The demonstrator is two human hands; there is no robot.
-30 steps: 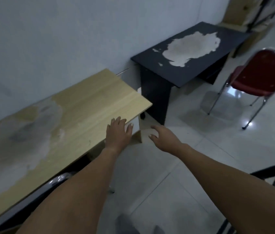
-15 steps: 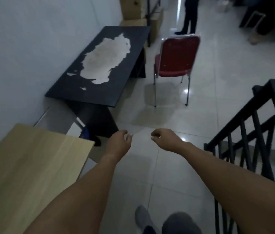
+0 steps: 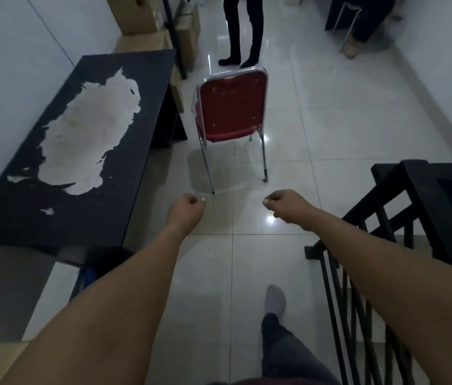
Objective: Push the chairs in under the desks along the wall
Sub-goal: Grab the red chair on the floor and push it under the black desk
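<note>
A red padded chair (image 3: 231, 107) with a chrome frame stands on the tiled floor, its back toward me, just right of the far end of a black desk (image 3: 24, 212). The desk runs along the left wall and has a large worn pale patch on its top. My left hand (image 3: 187, 211) and my right hand (image 3: 285, 204) are stretched out in front of me with fingers curled in and nothing in them. Both hands are short of the chair, near its rear legs in the picture, touching nothing.
A black stair railing (image 3: 402, 218) stands close on the right. Cardboard boxes (image 3: 141, 15) are stacked past the desk by the wall. A person's dark legs (image 3: 242, 29) stand beyond the chair; another person (image 3: 363, 20) is at the top right. My foot (image 3: 274, 300) is stepping forward.
I have walked past the wooden desk toward the black desk and red chair, which now look nearer. My hands left the wooden desk's edge, curled shut and spread wider apart.
</note>
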